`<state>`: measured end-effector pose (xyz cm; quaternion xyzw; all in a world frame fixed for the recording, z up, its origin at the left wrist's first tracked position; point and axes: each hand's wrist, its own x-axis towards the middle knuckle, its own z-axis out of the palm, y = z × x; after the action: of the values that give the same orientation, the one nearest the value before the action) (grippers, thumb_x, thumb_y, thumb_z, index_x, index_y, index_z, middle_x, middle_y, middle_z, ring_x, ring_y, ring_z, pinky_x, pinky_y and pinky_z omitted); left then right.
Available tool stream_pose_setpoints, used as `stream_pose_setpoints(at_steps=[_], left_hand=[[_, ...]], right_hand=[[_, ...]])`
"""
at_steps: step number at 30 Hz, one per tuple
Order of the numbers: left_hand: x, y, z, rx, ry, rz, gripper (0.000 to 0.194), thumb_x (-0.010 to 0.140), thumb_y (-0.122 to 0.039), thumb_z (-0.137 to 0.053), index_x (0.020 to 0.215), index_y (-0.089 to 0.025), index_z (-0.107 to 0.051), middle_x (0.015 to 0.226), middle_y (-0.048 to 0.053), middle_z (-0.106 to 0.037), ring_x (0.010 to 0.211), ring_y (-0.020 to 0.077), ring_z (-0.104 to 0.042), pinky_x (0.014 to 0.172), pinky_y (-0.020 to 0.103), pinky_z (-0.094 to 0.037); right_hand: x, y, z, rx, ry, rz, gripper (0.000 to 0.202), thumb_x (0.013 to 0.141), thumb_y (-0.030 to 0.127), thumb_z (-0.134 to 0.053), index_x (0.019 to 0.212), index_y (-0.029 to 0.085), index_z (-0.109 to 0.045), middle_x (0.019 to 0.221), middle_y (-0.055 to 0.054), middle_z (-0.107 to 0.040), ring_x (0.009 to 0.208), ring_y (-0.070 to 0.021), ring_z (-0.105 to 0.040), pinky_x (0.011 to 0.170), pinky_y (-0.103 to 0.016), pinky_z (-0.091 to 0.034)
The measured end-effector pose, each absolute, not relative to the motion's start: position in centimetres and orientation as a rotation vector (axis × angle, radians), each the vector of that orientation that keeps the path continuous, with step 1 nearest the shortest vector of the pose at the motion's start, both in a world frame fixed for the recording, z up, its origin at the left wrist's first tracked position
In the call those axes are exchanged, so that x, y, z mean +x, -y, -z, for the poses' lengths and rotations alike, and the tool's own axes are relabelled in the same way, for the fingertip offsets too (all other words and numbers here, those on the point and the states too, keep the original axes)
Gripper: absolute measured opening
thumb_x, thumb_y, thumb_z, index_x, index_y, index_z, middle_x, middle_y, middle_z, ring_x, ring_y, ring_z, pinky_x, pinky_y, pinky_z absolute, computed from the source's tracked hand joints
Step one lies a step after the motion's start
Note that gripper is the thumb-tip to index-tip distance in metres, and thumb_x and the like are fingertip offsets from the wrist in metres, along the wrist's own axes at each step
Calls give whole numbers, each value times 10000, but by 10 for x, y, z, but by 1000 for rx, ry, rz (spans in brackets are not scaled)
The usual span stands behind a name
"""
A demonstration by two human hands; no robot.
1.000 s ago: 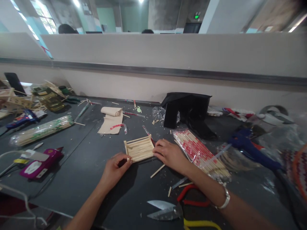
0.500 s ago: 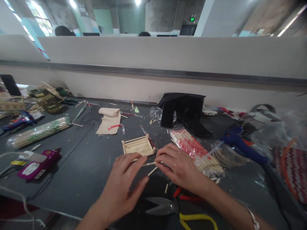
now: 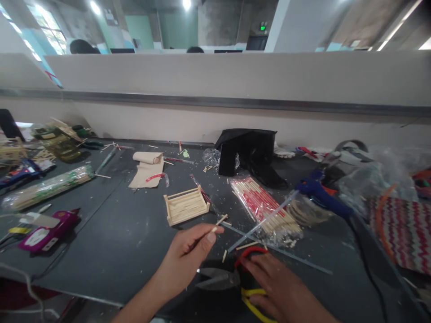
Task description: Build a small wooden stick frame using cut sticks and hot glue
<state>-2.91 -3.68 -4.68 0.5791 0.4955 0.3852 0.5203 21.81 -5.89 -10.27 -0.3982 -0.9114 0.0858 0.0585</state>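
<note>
My left hand is closed in a pinch on a short wooden stick, which points up and to the right. My right hand has its fingers at the red and yellow handles of the scissors, gripping them; the lower fingers are partly hidden. The scissors' blades lie parted on the dark table, pointing left below my left hand. Beyond my left hand sits a small tray-like frame built of wooden sticks, apart from both hands.
A pack of wooden sticks and a blue glue gun lie to the right, near clear glue sticks. Brown paper and a black folded object are farther back. A magenta power strip is at left.
My right hand has left the wooden stick and moved down to the scissors' handles. My left hand now holds the stick alone, raised at an angle. The view has shifted slightly.
</note>
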Motion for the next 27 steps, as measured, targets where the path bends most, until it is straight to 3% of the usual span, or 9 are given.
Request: stream_pose_setpoints(at_steps=[5, 8, 11, 16, 19, 21, 24, 27], left_hand=[[-27, 39, 42, 1328, -1104, -962, 356, 912, -469, -476, 976, -156, -635, 575, -56, -326, 525, 90, -300, 481, 214, -240], [-32, 41, 35, 1375, -1117, -967, 347, 914, -454, -484, 912, -150, -650, 573, -46, -374, 518, 85, -330, 478, 214, -247], [-39, 45, 30, 1445, -1170, -985, 353, 914, -452, -481, 872, -151, -661, 582, -27, -427, 543, 97, -388, 499, 221, -275], [-42, 50, 26, 1503, -1195, -981, 368, 919, -462, -459, 824, -162, -650, 560, -40, -373, 508, 93, -334, 472, 230, -231], [-37, 50, 26, 1543, -1170, -980, 354, 924, -441, -461, 807, -163, -646, 567, -38, -401, 504, 89, -333, 471, 227, -237], [-33, 49, 26, 1577, -1151, -989, 342, 929, -419, -463, 803, -162, -651, 593, -29, -448, 527, 90, -364, 492, 221, -264], [-28, 48, 25, 1594, -1105, -989, 309, 936, -376, -474, 805, -161, -655, 634, -23, -493, 569, 89, -402, 527, 208, -296], [-26, 47, 26, 1589, -1012, -1002, 290, 938, -351, -485, 799, -160, -654, 654, -22, -521, 595, 87, -421, 550, 196, -314]], right_hand=[[213, 59, 101, -1258, 2839, -560, 638, 664, 124, -646, 1290, 184, -539, 1121, -134, -642, 998, -274, -603, 866, -382, -504], [215, 62, 102, -1381, 2667, -786, 617, 630, 104, -602, 1240, 187, -567, 1075, -128, -638, 983, -266, -602, 854, -365, -495], [222, 64, 105, -1460, 2270, -1147, 587, 663, 169, -603, 1244, 203, -532, 962, -82, -628, 871, -216, -619, 785, -323, -507], [227, 68, 95, -1347, 1539, -1715, 698, 715, 419, -675, 1334, 226, -419, 783, -7, -604, 617, -143, -596, 548, -237, -480], [221, 70, 79, -1336, 1465, -1696, 536, 826, 443, -590, 1292, 209, -469, 786, -37, -644, 601, -165, -635, 542, -264, -507], [216, 69, 68, -1262, 1621, -1533, 431, 860, 352, -555, 1263, 210, -495, 940, -90, -674, 813, -219, -686, 719, -331, -549], [206, 61, 57, -1154, 1937, -1158, 474, 824, 185, -570, 1281, 257, -464, 1211, -102, -606, 1102, -223, -602, 957, -366, -465], [197, 52, 51, -1118, 2106, -902, 482, 773, 94, -595, 1200, 280, -472, 1151, -53, -610, 1042, -188, -602, 898, -313, -482]])
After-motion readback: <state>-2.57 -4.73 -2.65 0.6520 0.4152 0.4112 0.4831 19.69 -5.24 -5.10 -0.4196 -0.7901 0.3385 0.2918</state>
